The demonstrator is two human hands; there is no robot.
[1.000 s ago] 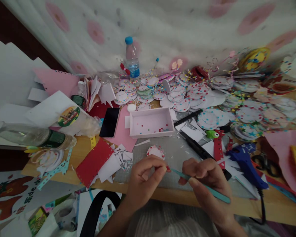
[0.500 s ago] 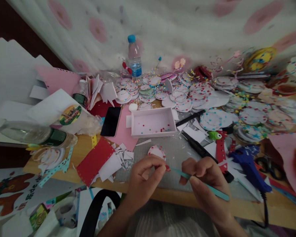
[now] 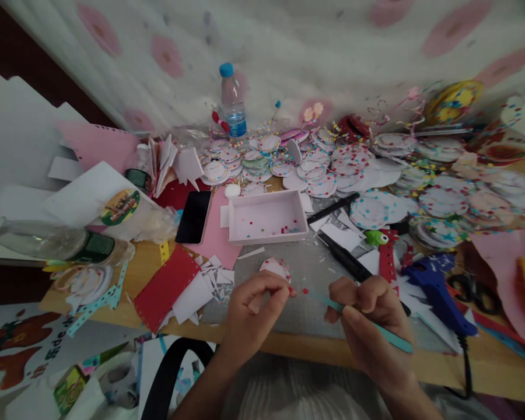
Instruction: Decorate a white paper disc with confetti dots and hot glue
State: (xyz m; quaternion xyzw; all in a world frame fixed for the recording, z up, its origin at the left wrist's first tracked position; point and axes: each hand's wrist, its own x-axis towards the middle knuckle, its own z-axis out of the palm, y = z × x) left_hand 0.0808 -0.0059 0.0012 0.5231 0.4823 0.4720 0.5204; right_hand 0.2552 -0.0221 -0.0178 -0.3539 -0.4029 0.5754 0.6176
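My right hand [image 3: 374,321] grips a pair of teal tweezers [image 3: 394,338] whose thin tip points left. A tiny red star [image 3: 305,290] shows by that tip; whether the tweezers pinch it is too fine to tell. My left hand [image 3: 254,312] has thumb and forefinger pressed together, with a small red piece [image 3: 291,291] at the fingertips, its shape unclear. Just behind my left fingers lies a white paper disc [image 3: 276,268] edged with red dots, partly hidden. Beyond it, a shallow white box [image 3: 266,234] has several tiny coloured bits scattered inside.
A grey mat [image 3: 308,318] covers the middle of the table. To the right are a black pen-like tool [image 3: 345,256], a blue glue gun [image 3: 440,297] and scissors [image 3: 472,293]. A phone [image 3: 193,217] and red paper [image 3: 166,289] lie left. Decorated discs [image 3: 350,160] pile up behind.
My right hand and the tweezers have moved slightly right, away from my left fingers. The red star now stands apart from those fingers. The whole view has shifted a little.
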